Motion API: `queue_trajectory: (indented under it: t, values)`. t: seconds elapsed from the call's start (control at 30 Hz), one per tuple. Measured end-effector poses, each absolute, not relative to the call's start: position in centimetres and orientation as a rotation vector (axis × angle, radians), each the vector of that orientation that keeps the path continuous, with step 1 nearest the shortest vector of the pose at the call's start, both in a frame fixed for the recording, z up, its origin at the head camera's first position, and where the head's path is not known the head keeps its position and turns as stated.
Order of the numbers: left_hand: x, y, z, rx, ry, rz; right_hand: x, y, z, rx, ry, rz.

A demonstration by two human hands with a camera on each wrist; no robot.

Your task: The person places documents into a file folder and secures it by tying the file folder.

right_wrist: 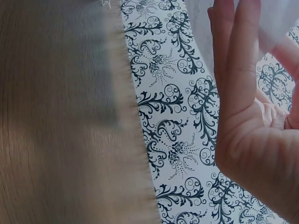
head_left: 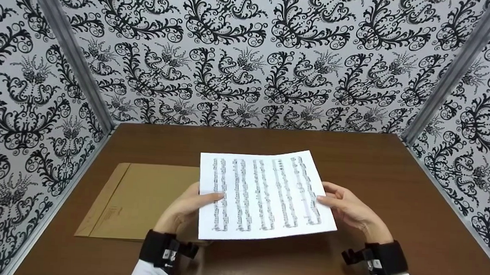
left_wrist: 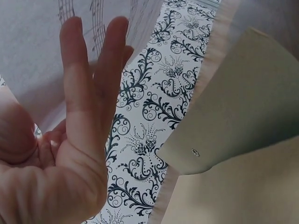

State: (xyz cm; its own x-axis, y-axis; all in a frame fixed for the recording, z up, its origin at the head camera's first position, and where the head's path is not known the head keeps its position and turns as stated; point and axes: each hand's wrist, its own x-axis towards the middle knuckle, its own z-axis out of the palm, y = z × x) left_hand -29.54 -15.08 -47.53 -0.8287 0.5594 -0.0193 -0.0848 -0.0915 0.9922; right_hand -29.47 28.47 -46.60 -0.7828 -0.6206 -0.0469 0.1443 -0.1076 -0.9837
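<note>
Both hands hold a white page of sheet music (head_left: 262,198) above the table, its staves running lengthwise away from the body. My left hand (head_left: 189,206) pinches the left edge, thumb on the printed face and fingers behind. On the opposite edge my right hand (head_left: 351,207) pinches the paper, the thumb at the margin. The left wrist view shows the fingers (left_wrist: 77,88) against the back of the page, with print showing through. In the right wrist view, extended fingers (right_wrist: 240,60) lie behind the paper.
A large brown envelope (head_left: 152,200) lies on the dark wooden table (head_left: 367,162) at left, partly hidden by the page and left hand. In the left wrist view a brown paper flap (left_wrist: 233,107) stands raised. Patterned black-and-white walls (head_left: 249,69) enclose the table's back and sides.
</note>
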Motion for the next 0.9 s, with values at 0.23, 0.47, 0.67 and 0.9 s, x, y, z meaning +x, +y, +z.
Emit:
queue_trajectory:
  t: [0.23,0.47,0.67,0.9]
  values:
    - [-29.3,-14.9,-47.2,0.505,1.762,1.906,-29.5,28.3,-46.6,-0.536,1.66,-1.943]
    - [-29.2,-14.7,-47.2,0.475,1.793,1.879,-29.4,27.7,-47.0,-0.552,1.725,-1.898]
    - [-29.1,-14.3,-47.3,0.499,1.803,1.837,-29.2,27.3,-47.3,-0.521,1.721,-1.894]
    - [-29.1,-14.0,-47.5,0.526,1.833,1.788,-29.3,27.0,-47.6,-0.534,1.781,-1.84]
